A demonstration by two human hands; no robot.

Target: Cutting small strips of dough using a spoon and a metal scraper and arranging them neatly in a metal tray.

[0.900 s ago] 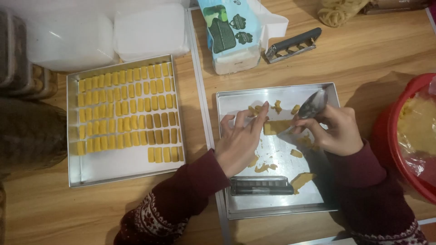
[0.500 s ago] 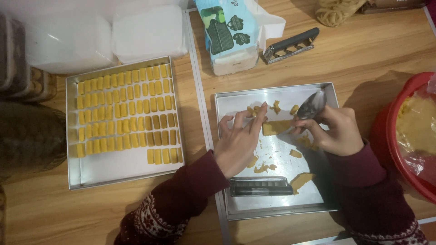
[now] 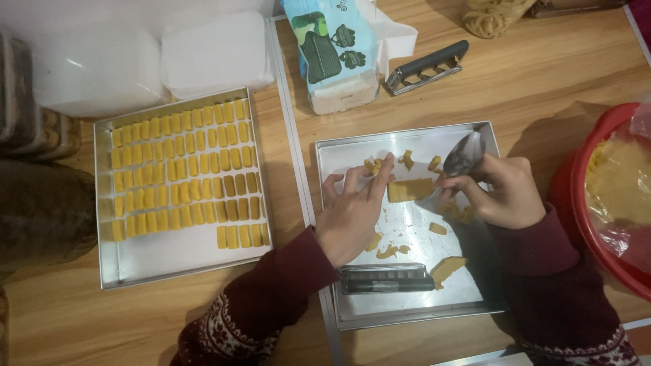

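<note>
1. Dough slab (image 3: 410, 190), yellow and flat, lies near the middle of the steel tray (image 3: 352, 308), toward its far edge.
2. Left hand (image 3: 352, 213) is released, its fingers spread, fingertips touching the slab's left end.
3. Right hand (image 3: 505, 193) is grasping a metal spoon (image 3: 464, 154) just beside the slab's right end.
4. Second tray (image 3: 112, 268) at the desk's left side carries rows of small yellow pieces (image 3: 183, 173).

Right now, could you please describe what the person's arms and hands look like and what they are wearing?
Both hands are bare: no gloves, and no rings or watch that I can see. The left hand and right hand come out of dark maroon knit sleeves, each with a white patterned band further up the forearm.
</note>
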